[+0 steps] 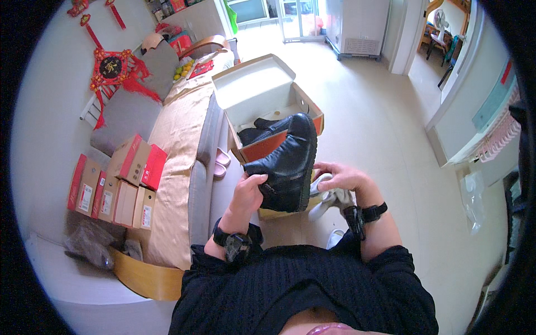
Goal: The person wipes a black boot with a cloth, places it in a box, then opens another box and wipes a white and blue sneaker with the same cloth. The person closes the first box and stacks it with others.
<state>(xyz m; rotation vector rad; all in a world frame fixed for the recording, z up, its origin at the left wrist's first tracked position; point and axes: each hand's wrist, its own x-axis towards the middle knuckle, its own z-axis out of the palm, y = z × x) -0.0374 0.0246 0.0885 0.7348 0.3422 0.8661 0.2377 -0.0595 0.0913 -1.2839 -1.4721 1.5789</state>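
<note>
My left hand (248,191) grips the ankle opening of a black leather ankle boot (289,167), its toe pointing away from me and its ridged sole turned to the right. A pale grey cloth (333,197) is in my right hand (345,178), beside the sole at the boot's right. Beyond the boot stands an open cardboard shoebox (307,102) with its lid raised. Another black boot (268,130) lies inside the box. Part of a yellowish surface (276,214) shows beneath the held boot.
Along the left runs a sofa (180,138) with a tan cover, several shoeboxes (125,163) stacked on it. Pink slippers (220,162) lie on the floor by the sofa. A cabinet (362,29) stands at the back, and a clear plastic bag (473,201) is at the right.
</note>
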